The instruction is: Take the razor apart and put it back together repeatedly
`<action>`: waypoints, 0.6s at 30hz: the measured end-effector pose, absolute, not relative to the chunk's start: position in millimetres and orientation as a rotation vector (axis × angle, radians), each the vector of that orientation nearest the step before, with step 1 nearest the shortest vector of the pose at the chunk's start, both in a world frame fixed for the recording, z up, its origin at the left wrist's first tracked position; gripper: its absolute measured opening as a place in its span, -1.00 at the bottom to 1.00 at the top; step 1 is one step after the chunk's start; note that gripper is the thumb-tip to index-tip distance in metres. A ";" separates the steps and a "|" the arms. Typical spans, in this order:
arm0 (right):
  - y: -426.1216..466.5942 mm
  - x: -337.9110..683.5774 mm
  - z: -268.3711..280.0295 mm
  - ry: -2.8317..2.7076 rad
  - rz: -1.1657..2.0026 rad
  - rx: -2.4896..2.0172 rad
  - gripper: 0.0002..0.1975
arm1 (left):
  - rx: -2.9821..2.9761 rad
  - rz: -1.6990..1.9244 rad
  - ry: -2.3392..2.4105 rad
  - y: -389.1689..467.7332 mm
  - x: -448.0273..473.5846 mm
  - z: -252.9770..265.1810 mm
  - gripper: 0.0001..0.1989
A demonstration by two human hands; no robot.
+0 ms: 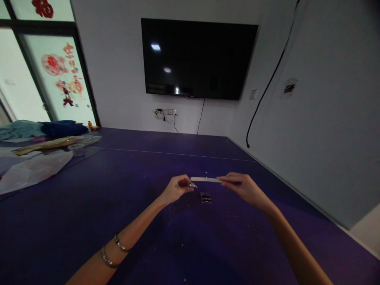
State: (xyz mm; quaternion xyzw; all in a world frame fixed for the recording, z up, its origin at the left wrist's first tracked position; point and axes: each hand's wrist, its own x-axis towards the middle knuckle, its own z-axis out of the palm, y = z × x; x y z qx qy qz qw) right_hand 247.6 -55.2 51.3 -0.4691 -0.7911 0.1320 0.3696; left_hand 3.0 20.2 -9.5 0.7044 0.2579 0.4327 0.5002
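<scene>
My left hand [175, 189] is closed in a pinch on a small silvery piece [192, 185], mostly covered by the fingers and too small to name. A thin white strip [205, 179] stretches level between my two hands, its left end close to the left fingertips. My right hand [244, 189] pinches the strip's right end between thumb and fingers. Below the strip, a small dark case-like object [206, 197] with lighter edges lies on the purple-blue surface [184, 237]. Whether the left fingers also touch the strip, I cannot tell.
White sheets [38, 170], a long yellowish wrapped piece [49, 145] and folded blue cloth [63, 128] lie at the far left. A black cable [268, 85] hangs down along the right wall. The television [198, 59] is mounted ahead. Tiny white specks dot the surface.
</scene>
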 end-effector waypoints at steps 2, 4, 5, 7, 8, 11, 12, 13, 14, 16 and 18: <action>-55.8 246.4 50.9 -2.047 0.339 -1.200 -0.73 | 1.706 1.050 0.618 20.2 2.9 -9.2 -0.80; -56.0 244.8 50.2 -2.086 0.371 -1.178 -0.72 | 1.727 1.056 0.628 19.8 2.7 -8.6 -0.82; -55.7 244.6 49.6 -2.097 0.381 -1.170 -0.72 | 1.739 1.062 0.635 19.6 2.6 -8.4 -0.82; -54.4 246.2 48.5 -2.089 0.370 -1.176 -0.72 | 1.748 1.067 0.642 19.5 2.4 -8.4 -0.82; -53.7 247.9 48.1 -2.074 0.353 -1.186 -0.72 | 1.741 1.067 0.638 19.7 2.3 -8.7 -0.81; -52.5 252.5 48.2 -2.042 0.318 -1.201 -0.73 | 1.702 1.060 0.619 21.0 2.4 -9.9 -0.79; -52.7 252.9 48.5 -2.038 0.320 -1.194 -0.73 | 1.699 1.057 0.616 21.3 2.6 -10.1 -0.78; -53.0 252.3 48.8 -2.042 0.330 -1.182 -0.74 | 1.703 1.057 0.618 21.4 2.8 -9.9 -0.79; -53.4 251.1 48.9 -2.051 0.344 -1.166 -0.74 | 1.711 1.061 0.624 21.2 2.9 -9.5 -0.79; -53.8 247.9 48.5 -2.068 0.371 -1.141 -0.74 | 1.726 1.076 0.642 19.8 3.0 -7.6 -0.81; -53.0 246.1 47.3 -2.065 0.383 -1.135 -0.74 | 1.731 1.099 0.648 17.4 2.7 -5.0 -0.82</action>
